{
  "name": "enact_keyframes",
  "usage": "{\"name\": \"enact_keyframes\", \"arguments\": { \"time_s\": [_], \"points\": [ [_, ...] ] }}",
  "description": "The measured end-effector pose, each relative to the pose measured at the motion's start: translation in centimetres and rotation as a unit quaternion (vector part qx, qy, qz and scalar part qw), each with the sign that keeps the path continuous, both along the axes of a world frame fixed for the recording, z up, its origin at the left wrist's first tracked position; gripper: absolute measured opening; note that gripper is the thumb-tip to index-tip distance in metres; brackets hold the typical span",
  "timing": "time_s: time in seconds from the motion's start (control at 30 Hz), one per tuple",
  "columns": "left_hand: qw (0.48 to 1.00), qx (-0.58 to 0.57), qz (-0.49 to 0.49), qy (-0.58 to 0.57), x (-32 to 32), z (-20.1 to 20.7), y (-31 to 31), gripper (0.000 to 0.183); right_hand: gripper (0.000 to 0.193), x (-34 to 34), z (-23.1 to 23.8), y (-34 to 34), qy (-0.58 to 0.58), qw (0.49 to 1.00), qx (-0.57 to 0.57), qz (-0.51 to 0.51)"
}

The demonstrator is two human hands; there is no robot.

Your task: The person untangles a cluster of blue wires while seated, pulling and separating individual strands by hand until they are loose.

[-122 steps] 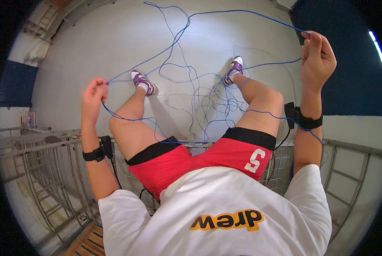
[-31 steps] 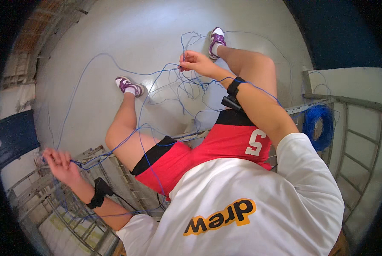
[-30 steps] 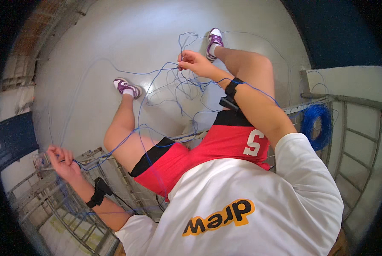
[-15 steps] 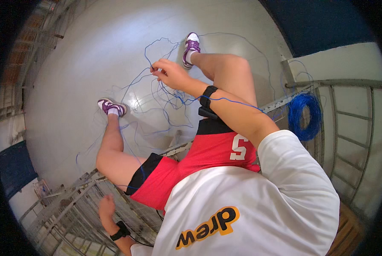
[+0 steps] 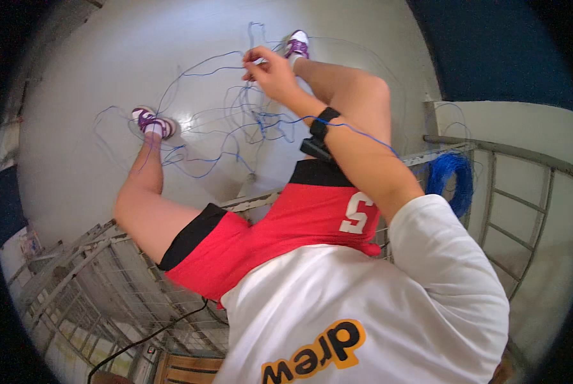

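My right hand (image 5: 271, 72) is raised over the floor between my spread legs, its fingertips closed on a thin blue wire (image 5: 213, 72). Strands of it run left from the fingers toward my left shoe. Below the hand, more of the wire hangs and lies in a loose tangle (image 5: 261, 121). One length passes over my right forearm, by the black wrist strap (image 5: 325, 123), toward a blue coil of wire (image 5: 451, 182) at the right on the metal frame. My left hand is out of view.
I sit on a metal frame (image 5: 261, 200) with wire mesh (image 5: 126, 275) at its left. A ladder-like metal rail (image 5: 520, 198) stands on the right by the wall. Purple-and-white shoes (image 5: 297, 45) rest among the wire loops. A black cable (image 5: 149, 329) runs at lower left.
My left hand has gone out of view at lower left. My right hand, with the wire, appears higher up and slightly to the right. The whole view has shifted, and a black cable now shows.
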State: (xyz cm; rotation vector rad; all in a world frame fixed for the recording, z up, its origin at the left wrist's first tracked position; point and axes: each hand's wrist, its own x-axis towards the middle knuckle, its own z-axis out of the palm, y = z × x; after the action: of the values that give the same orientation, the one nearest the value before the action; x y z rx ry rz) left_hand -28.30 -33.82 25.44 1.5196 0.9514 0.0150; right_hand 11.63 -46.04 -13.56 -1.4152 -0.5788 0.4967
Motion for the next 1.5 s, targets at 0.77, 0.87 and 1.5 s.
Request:
{"name": "enact_keyframes", "arguments": {
  "time_s": [0.77,0.87,1.5],
  "points": [
    [0.997,0.046,-0.044,-0.037,1.0,-2.9,-0.7,0.039,0.013,0.3,0.7,-1.0,0.089,0.995,0.024,0.044],
    [0.997,0.048,-0.047,-0.036,1.1,-2.8,-0.7,0.039,0.013,0.2,0.9,-0.9,0.077,0.996,0.012,0.044],
    [0.995,0.049,-0.080,-0.025,2.3,-2.1,-0.9,0.040,0.018,0.6,-0.2,-1.1,0.013,0.998,0.007,0.056]
  ]
}}
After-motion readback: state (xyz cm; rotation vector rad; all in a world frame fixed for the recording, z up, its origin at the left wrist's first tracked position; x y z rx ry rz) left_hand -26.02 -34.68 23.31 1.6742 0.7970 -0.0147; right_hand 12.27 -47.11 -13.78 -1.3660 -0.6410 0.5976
